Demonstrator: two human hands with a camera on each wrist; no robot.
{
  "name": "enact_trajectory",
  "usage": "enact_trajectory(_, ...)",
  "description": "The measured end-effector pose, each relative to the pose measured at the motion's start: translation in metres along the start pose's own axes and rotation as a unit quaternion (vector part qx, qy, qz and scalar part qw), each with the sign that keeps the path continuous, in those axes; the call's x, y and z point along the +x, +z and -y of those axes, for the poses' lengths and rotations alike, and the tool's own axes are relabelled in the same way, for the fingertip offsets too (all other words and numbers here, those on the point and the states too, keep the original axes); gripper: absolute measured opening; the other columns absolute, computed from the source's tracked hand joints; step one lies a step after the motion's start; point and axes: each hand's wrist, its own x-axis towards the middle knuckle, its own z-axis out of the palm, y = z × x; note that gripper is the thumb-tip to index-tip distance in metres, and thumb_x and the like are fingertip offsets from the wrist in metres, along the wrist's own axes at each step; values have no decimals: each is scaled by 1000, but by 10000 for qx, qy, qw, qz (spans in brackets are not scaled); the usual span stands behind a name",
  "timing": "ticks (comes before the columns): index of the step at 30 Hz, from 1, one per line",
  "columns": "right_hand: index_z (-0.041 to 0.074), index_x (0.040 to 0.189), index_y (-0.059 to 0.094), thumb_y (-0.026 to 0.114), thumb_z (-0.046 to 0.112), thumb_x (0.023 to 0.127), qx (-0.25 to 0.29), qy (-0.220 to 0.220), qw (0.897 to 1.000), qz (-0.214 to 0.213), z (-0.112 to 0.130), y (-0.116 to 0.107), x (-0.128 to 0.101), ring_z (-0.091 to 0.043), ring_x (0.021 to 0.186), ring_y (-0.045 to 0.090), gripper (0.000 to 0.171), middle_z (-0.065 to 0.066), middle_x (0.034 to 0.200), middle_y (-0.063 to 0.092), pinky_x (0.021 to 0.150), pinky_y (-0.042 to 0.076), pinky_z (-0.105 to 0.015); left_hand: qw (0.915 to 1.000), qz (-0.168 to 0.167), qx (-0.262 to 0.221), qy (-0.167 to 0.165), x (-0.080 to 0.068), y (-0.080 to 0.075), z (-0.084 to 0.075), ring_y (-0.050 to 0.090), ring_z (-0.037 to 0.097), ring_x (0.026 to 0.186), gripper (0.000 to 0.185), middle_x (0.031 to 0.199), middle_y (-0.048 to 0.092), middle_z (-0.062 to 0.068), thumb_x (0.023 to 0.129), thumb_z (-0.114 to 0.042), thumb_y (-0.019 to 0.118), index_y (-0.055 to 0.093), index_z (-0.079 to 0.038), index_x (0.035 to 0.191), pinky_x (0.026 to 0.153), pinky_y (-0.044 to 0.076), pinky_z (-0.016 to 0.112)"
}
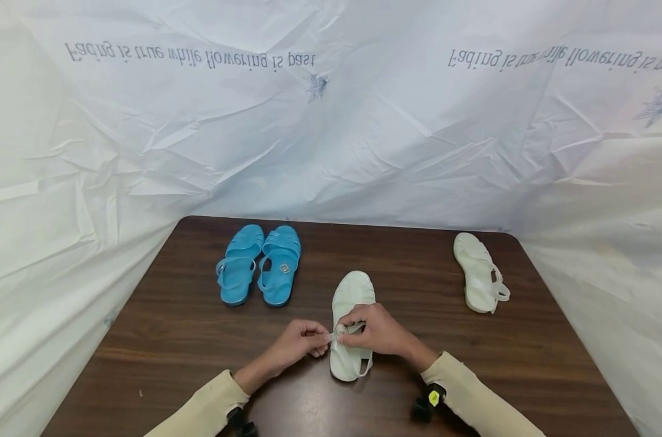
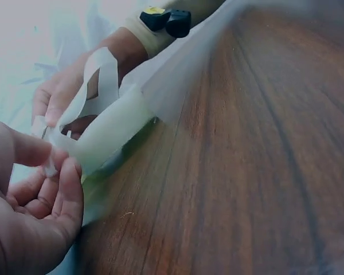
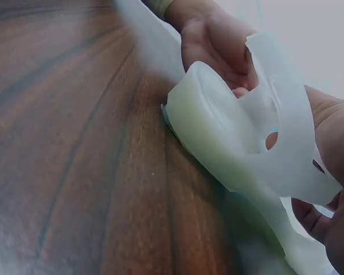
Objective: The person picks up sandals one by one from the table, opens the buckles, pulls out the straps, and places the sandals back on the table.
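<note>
Both hands on the white sandal [image 1: 351, 328] at the table's [image 1: 178, 340] near edge, center: left hand [image 1: 298, 346] pinches the strap end [image 1: 331, 335], right hand [image 1: 380, 331] grips the strap at the buckle over the sandal's heel half. Second white sandal [image 1: 479, 273] lies near the far right corner, blue sandal pair [image 1: 261, 264] side by side toward the far left.

Head view: bright, even, diffuse light; soft short shadows under hands. Wide-angle bowing toward 3 and 9 o'clock edges. Both wrist views dim, bluish cast, washed-out glare at 11 and 1 o'clock; near objects out of focus.
</note>
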Motion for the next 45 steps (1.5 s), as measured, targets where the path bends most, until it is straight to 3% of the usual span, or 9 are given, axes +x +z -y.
enact_trajectory(3,18,105,81,81,26,91,-76,-29,10000,4,0,1,0,-5,83,65,16,8,97,74,66,55,-23,9993,41,-373,-32,-1,-1,4,65,11,73,22,82,69,4,100,-11,66,70,11,104,68,57,24)
enact_trajectory(6,18,104,81,81,25,90,-178,-68,9998,-2,0,2,1,-3,84,64,16,9,96,74,68,54,-22,9994,-19,-339,78,-1,-1,5,66,10,72,21,83,70,5,99,-9,67,71,12,103,68,57,23)
enact_trajectory(14,22,104,81,81,29,90,-176,-112,9998,-37,-1,4,2,-4,85,64,15,11,96,72,69,54,-22,9929,-782,753,490,1,8,-2,61,12,63,14,74,69,6,96,-12,72,76,-1,89,57,52,24)
enact_trajectory(19,20,104,81,82,27,90,5,-101,9997,-221,-6,5,-1,-5,86,65,16,9,96,74,68,56,-24,9859,-645,1290,844,3,8,-8,63,11,63,15,74,70,5,98,-16,70,77,-6,90,58,54,26)
enact_trajectory(26,18,106,81,81,28,90,204,12,9993,-327,-9,5,-3,-6,91,67,18,8,99,76,71,57,-26,9933,-66,1120,280,0,-7,-7,66,14,71,17,82,70,9,101,-18,67,75,-3,98,61,57,30)
enact_trajectory(31,13,109,81,82,28,89,180,106,9994,-262,-7,5,0,-7,91,67,25,4,101,76,72,58,-26,9999,80,113,-73,0,-7,-1,68,16,78,16,86,70,9,98,-12,69,73,4,100,72,60,31)
enact_trajectory(34,12,112,80,82,28,90,201,220,9994,-155,-6,4,2,-7,92,67,28,3,103,76,72,57,-25,9998,22,-171,-107,1,-4,1,67,15,78,17,85,69,6,98,-10,69,72,6,101,73,60,30)
enact_trajectory(39,16,110,80,82,28,90,225,239,9995,-39,-7,4,2,-6,90,66,24,6,101,76,70,57,-25,9997,-251,1,-55,3,0,1,65,14,74,16,82,69,3,96,-11,70,73,4,98,70,58,29)
enact_trajectory(45,14,109,81,82,26,90,232,165,9996,-78,-7,4,2,-7,91,67,23,5,100,76,72,57,-25,9974,-400,592,110,7,2,-3,63,16,69,13,77,68,4,96,-14,71,75,-2,91,61,52,29)
